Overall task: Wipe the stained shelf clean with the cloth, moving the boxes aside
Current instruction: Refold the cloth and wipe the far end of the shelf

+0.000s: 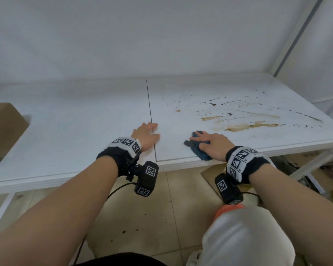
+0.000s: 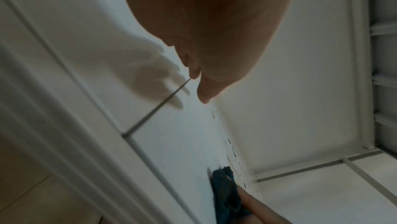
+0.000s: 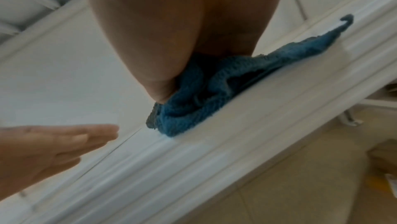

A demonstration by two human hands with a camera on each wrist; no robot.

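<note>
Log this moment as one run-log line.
stage: wiping begun | right hand: presses cloth on shelf | left hand: flat on shelf | stains: unwiped | box: far left

Even, soft indoor light, faint shadows; both wrist views dim, motion-blurred, edges warped

Both forearms bare, reaching forward side by side, well apart. Each wrist banded in black with white marker tags; a black camera block hangs under each.

Left hand: palm down, fingers straight and together, thumb out to the side. Flat or just above the surface, cannot tell which; holds nothing.

Right hand: palm down, fingers extended and lightly spread, pressing flat on cloth. Cloth bunched under palm, edges showing past fingertips and heel of hand.
</note>
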